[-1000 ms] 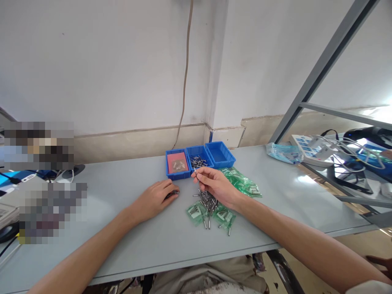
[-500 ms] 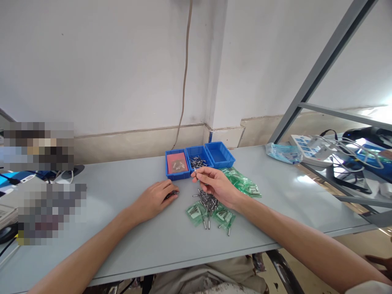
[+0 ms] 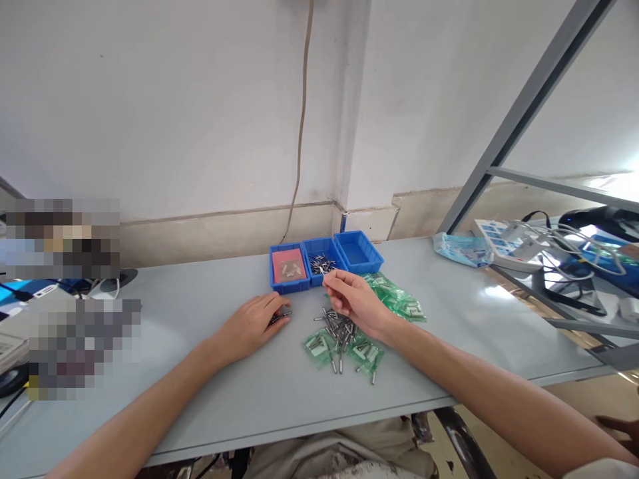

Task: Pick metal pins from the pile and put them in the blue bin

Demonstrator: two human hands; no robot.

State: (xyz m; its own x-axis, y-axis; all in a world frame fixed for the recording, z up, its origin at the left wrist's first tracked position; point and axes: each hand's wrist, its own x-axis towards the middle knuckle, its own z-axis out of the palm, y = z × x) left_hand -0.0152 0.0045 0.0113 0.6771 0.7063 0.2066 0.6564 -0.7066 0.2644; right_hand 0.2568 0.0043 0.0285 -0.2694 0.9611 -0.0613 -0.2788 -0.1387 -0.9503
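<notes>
My left hand [image 3: 260, 318] rests on the table at the left, its fingers curled round a few metal pins [image 3: 280, 316] that stick out beside the thumb. My right hand [image 3: 353, 301] is raised by the front of the middle blue bin, thumb and forefinger pinched. A small shiny end at its fingertips looks like a metal pin, mostly hidden by them. Below it lies a loose pile of metal pins [image 3: 338, 327], with a small green bag [image 3: 319, 347] of pins to the left and another green bag [image 3: 366, 352] to the right.
Three blue bins stand in a row: the left bin [image 3: 289, 287] holds a pink sheet and a clear bag, the middle bin [image 3: 317, 243] holds pins, the right bin [image 3: 358, 249] is bare. Green bags [image 3: 399, 298] lie right. A metal rack [image 3: 524, 93] with cables stands far right.
My right hand has shifted slightly right and its fingers have closed in, so the pin that stood out from the fingertips is now mostly hidden. My left hand stays in place.
</notes>
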